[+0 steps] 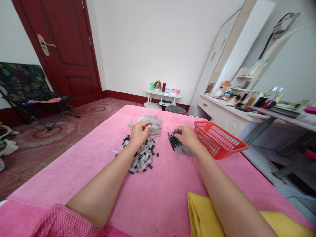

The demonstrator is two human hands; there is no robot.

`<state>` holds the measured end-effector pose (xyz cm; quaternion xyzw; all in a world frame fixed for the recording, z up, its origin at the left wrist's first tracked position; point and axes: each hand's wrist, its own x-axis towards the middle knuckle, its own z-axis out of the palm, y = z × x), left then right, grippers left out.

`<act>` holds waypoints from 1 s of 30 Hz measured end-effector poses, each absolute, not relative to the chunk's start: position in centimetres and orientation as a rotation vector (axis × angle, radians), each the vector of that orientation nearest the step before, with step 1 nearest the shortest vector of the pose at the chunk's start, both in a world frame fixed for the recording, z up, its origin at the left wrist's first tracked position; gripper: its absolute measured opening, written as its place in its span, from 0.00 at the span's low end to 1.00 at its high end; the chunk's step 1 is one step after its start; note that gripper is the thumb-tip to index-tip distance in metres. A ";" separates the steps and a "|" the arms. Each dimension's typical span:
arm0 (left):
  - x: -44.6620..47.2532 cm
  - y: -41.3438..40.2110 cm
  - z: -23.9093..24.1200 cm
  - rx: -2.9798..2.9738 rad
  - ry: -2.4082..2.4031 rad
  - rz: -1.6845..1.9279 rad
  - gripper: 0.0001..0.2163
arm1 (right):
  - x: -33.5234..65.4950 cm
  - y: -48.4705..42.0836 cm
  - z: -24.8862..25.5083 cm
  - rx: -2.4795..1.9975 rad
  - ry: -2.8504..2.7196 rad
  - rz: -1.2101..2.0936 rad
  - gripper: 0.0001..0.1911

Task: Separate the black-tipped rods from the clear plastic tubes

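Note:
My left hand (140,133) is over the near end of a pile of clear plastic tubes (154,122), its fingers curled together. What is between its fingertips, if anything, is too small to make out. Below its wrist lies a heap of small white and black plastic caps (142,161). My right hand (187,136) is at a bunch of thin black-tipped sticks with clear ends, like pen refills (174,144). Its thumb and fingers are drawn together at the upper end of the bunch and partly cover it; their grip is hidden.
A red plastic basket (218,140) stands just right of my right hand. A folded yellow cloth (204,214) lies under my right forearm on the pink table cover (160,197). A dresser (222,110) with bottles is on the right, a folding chair (27,85) on the left.

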<state>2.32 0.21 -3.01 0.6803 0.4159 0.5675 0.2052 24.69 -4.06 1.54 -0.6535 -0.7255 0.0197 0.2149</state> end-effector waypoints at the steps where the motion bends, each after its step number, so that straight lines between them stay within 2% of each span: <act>1: 2.3 0.2 -3.1 1.893 1.159 1.578 0.10 | 23.6 -4.1 0.9 -1.752 -2.058 0.088 0.11; 5: 2.3 0.3 -3.2 1.857 1.158 1.577 0.10 | 19.9 -5.1 -1.1 -1.505 -2.289 0.074 0.17; 8: 2.2 0.4 -3.4 1.841 1.157 1.565 0.10 | 18.3 -5.8 -1.9 -1.494 -2.328 -0.003 0.19; 17: 2.0 0.9 -4.3 1.870 1.215 1.559 0.10 | 18.8 -5.2 -2.9 -1.646 -2.274 -0.249 0.14; 22: 1.6 0.6 -4.0 1.927 1.490 1.582 0.10 | 19.4 -5.0 -3.2 -1.798 -2.185 -0.267 0.13; 26: 1.0 0.6 -3.8 1.826 1.750 1.680 0.14 | 19.6 -4.8 -3.7 -1.679 -2.197 -0.228 0.15; 30: 0.4 1.3 -4.5 1.660 1.817 1.653 0.16 | 19.3 -4.2 -4.1 -1.467 -2.240 -0.180 0.19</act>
